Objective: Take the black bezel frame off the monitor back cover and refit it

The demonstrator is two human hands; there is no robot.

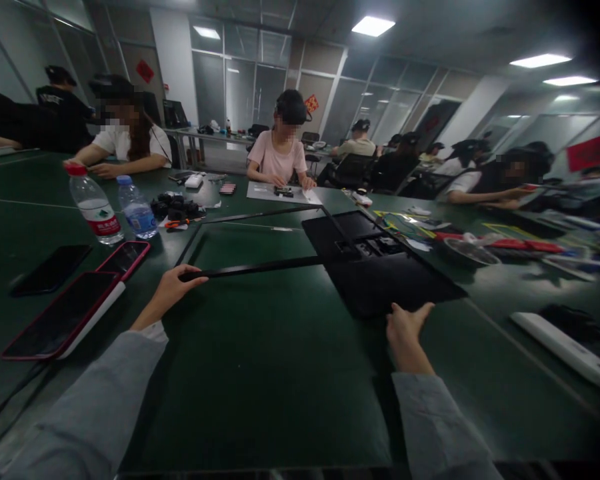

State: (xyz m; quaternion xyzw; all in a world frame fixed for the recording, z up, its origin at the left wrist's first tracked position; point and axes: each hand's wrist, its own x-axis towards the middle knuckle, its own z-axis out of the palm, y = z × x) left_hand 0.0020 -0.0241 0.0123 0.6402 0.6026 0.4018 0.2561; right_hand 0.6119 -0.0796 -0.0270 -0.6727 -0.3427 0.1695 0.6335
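Observation:
My left hand [176, 288] pinches the near left corner of a thin black rectangular frame [260, 268], like a screen bezel with nothing inside it. The frame's right end overlaps a flat black panel [395, 283] resembling a monitor's back cover. A recess with small fittings [380, 247] lies in the panel's middle. At the panel's near edge is my right hand [407, 333], fingers against the edge and thumb sticking out to the right. Part of its grip is hidden below the panel.
Left of the frame stand two water bottles [97, 213], with several phones [63, 317] nearer me. Black parts and an orange-handled tool [175, 224] lie behind. Right are a metal bowl [470, 252] and a white bar [563, 343]. Across the green table [280, 373], a person [280, 157] works on small parts.

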